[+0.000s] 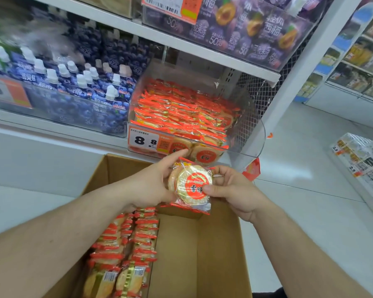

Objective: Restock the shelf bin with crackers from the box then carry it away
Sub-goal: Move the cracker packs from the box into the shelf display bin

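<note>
holding a small stack of rice cracker packets (191, 186) between both hands, you have it just above the far end of the open cardboard box (213, 244) and just below the front lip of the clear shelf bin (246, 134). your left hand (153, 186) cups the stack's left edge, its fingers curled behind the packets with the forefinger stretched up toward the bin front; your right hand (230, 190) pinches the right edge, thumb pressed on the red round label and the other fingers curled behind. the top packet faces you flat-on, label up toward the camera, and the wrapper's long axis runs roughly from upper left to lower right, with its crimped red ends at those corners.

the bin sits on the lower shelf (52, 127), tilted forward, already heaped with the same red-edged packets; some room shows at its back, under the shelf above. a price tag reading 8.8 (144, 141) is on its front left. left of it, touching, is a bin of blue spouted pouches (78, 89).

in the box, more cracker packets (125, 250) stand in rows along the left wall, and the right half is bare cardboard. to the right of the bin the white floor (310, 190) lies open, with another rack (362, 160) well apart at the far right.
</note>
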`<state>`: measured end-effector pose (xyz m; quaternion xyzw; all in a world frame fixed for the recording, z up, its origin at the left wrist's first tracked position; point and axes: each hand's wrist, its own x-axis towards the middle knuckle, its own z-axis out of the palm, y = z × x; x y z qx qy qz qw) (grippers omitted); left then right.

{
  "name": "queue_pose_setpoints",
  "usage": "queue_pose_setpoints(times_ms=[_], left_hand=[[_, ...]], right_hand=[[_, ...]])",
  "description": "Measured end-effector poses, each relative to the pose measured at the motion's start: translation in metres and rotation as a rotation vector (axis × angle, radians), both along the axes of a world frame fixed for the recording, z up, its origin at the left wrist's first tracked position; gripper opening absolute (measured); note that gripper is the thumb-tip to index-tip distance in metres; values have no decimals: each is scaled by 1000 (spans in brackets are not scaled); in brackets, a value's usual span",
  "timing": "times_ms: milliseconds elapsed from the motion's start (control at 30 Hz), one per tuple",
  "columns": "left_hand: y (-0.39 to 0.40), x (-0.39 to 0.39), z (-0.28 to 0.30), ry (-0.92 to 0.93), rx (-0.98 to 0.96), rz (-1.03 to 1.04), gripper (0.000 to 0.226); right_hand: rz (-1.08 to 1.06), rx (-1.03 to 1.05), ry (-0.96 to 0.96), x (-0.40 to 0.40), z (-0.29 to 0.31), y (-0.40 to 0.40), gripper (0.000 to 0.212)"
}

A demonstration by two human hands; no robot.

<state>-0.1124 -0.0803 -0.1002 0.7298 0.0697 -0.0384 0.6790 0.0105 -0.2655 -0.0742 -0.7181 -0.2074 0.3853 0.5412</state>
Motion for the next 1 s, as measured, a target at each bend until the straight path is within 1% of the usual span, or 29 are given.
queue_pose_setpoints(times_ms=[67,100,233,333,400,467,533,600,667,733,800,867,933,1000], left_hand=[[1,0,6,-6,-11,-14,115],[2,1,8,-6,-22,-20,117],[2,2,12,30,-28,-32,120],[-1,3,13,12,1,6,125],[-6,2,16,-12,111,46,123],[-10,1,20,-25,281,87,117],[-11,2,23,-57,486,90,114],[-12,0,28,-107,634,66,113],[-12,0,36,-151,730,32,113],[-12,1,43,-195,799,-7,110],[-12,3,48,-234,840,-13,108],[-8,8,51,-253,821,6,107],[-2,11,51,-265,811,72,102],[6,14,48,-282,985,152,93]], right_hand=[[-11,-21,-39,0,4,2,73],[-23,-41,-67,0,5,3,67],[-75,-78,-165,-2,3,3,62],[-94,-67,-217,-5,4,3,55],[-117,-111,-315,-8,6,6,54],[-140,-203,-500,-11,8,8,61],[-134,-234,-714,-14,12,7,71],[-43,-194,-905,-18,18,6,81],[49,-165,-1011,-22,23,7,85],[78,-164,-1069,-25,24,10,80],[36,-164,-1111,-26,24,13,65],[11,-186,-1120,-27,27,17,54],[-25,-209,-1150,-22,40,19,44],[-146,-226,-1224,-5,62,20,36]])
